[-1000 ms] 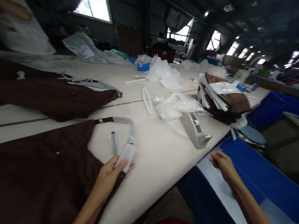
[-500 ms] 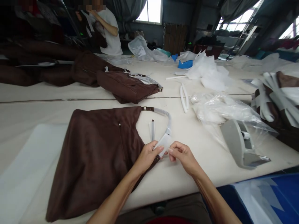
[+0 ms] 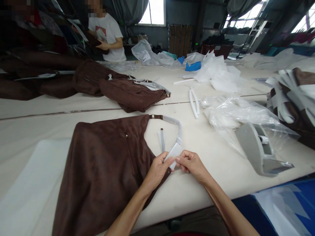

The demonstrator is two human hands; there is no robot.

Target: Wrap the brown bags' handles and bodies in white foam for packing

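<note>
A dark brown handbag (image 3: 105,167) lies on the pale table, its curved strap (image 3: 177,126) covered in translucent white wrapping. Near the strap's lower end a white wrapping sheet (image 3: 175,151) is folded around it. My left hand (image 3: 157,167) is closed on this wrapped strap, thumb on top. Fingertips of my right hand (image 3: 190,164) are pinched at the right edge of the same wrapping; whether a piece of tape is between them is too small to see. Inside the strap's loop lies a short wrapped strap end (image 3: 161,140).
A grey tape dispenser (image 3: 261,150) stands at the right beside crumpled clear plastic (image 3: 233,113). More brown bags (image 3: 135,93) lie along the back left. White foam strips (image 3: 194,103) are near the middle. A blue bin (image 3: 292,203) sits below the table edge. A co-worker (image 3: 108,36) stands across the table.
My right hand has come from above the blue bin to the wrapped strap and now pinches its wrapping. My left hand has kept its hold. The view has swung left.
</note>
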